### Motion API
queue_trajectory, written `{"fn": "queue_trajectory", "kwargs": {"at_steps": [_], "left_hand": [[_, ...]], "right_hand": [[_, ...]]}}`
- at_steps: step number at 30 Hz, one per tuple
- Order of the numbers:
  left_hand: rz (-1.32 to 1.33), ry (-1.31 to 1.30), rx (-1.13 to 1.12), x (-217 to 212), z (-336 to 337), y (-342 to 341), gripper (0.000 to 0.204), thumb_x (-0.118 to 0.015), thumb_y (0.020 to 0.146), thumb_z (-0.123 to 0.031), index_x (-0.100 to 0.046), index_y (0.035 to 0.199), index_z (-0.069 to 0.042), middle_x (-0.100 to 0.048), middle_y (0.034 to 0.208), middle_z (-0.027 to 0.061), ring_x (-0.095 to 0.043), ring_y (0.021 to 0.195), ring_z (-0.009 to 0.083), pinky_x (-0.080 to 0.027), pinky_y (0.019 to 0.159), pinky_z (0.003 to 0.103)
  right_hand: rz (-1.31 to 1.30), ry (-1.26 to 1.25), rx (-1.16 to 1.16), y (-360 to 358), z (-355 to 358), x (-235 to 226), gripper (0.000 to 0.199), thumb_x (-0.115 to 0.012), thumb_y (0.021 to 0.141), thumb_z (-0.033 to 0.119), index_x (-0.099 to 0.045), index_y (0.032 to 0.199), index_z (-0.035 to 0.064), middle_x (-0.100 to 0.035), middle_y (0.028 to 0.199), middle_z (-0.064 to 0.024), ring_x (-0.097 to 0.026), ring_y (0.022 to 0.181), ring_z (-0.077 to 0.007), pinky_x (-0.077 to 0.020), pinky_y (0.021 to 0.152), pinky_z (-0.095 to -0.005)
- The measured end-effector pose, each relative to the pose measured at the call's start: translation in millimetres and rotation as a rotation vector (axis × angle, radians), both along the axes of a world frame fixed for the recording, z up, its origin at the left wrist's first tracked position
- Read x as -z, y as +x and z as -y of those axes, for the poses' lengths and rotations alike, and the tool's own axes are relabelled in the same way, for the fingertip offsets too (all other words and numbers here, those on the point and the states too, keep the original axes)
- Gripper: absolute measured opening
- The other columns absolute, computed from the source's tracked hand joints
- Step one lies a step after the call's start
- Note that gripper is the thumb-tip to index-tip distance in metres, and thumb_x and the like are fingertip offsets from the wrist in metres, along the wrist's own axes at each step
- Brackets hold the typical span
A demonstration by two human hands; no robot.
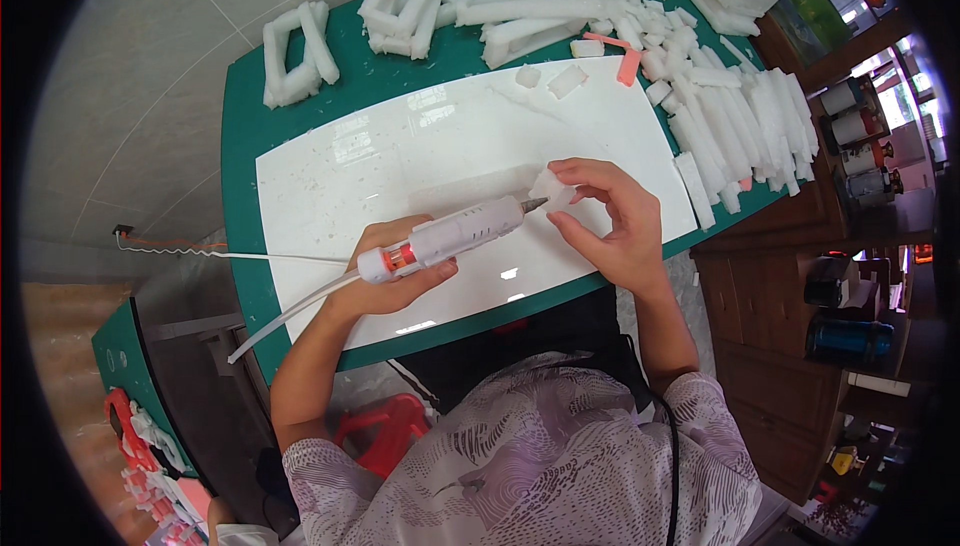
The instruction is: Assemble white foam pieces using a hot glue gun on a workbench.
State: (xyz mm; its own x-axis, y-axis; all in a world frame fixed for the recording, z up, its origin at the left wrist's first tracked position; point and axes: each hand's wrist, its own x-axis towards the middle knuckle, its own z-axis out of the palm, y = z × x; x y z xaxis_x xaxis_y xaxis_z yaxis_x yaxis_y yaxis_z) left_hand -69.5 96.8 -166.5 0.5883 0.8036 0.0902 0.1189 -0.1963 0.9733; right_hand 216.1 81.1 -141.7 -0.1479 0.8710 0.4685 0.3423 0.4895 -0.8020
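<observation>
My left hand (405, 271) is wrapped round a white glue gun (465, 231) with an orange-red part near its back. A glue stick (285, 318) sticks out behind it, and a white cord runs off to the left. Between the fingertips and thumb of my right hand (615, 221) is a small white foam block (549, 189). The gun's metal nozzle points right and meets or nearly meets the block; I cannot tell if they touch. Both are held above a glossy white board (340, 206).
Foam frames (405, 6) stand along the table's far edge. Foam strips (735, 121) and small chunks are heaped at the right, beside a pink foam piece (628, 68). Two loose bits (567, 82) lie on the board. The green table (245, 186) borders it; a red stool (385, 436) is below.
</observation>
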Motion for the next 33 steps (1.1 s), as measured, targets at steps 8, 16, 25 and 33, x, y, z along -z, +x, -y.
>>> {"fn": "queue_trajectory", "kwargs": {"at_steps": [8,16,25,33], "left_hand": [[-0.017,0.064,-0.005,1.2,0.0,0.6,0.014,-0.074,0.085,-0.012,-0.066,0.091,-0.003,-0.065,0.08,0.0093,-0.063,0.068,0.0223,-0.049,0.062,0.032],[-0.013,0.018,-0.013,1.2,-1.2,1.0,0.017,-0.074,0.085,-0.014,-0.066,0.095,-0.003,-0.066,0.081,0.0089,-0.064,0.069,0.02,-0.049,0.062,0.032],[-0.019,-0.022,-0.024,-1.9,-1.2,0.0,0.018,-0.073,0.086,-0.016,-0.066,0.096,-0.002,-0.065,0.078,0.0083,-0.063,0.063,0.0184,-0.049,0.059,0.031],[-0.036,0.021,-0.01,1.6,-2.5,0.4,0.019,-0.074,0.085,-0.016,-0.067,0.095,-0.003,-0.066,0.079,0.0085,-0.064,0.066,0.0196,-0.05,0.06,0.032]], "right_hand": [[0.034,-0.068,-0.029,3.5,3.5,1.4,0.042,-0.073,0.075,-0.01,-0.063,0.115,-0.0015,-0.065,0.121,-0.0158,-0.063,0.11,-0.0215,-0.0532,0.084,-0.0296],[0.019,-0.052,-0.062,4.1,5.4,3.9,0.043,-0.074,0.074,-0.011,-0.062,0.113,-0.002,-0.064,0.121,-0.0177,-0.063,0.11,-0.0223,-0.0542,0.084,-0.0294],[-0.042,-0.022,-0.012,3.4,5.2,4.9,0.036,-0.073,0.076,-0.007,-0.065,0.11,-0.0018,-0.066,0.114,-0.0131,-0.065,0.102,-0.0214,-0.0578,0.081,-0.0292],[-0.123,-0.047,-0.012,6.1,4.4,7.4,0.038,-0.073,0.076,-0.009,-0.064,0.112,-0.0017,-0.063,0.115,-0.0133,-0.064,0.104,-0.0205,-0.058,0.083,-0.0297]]}}
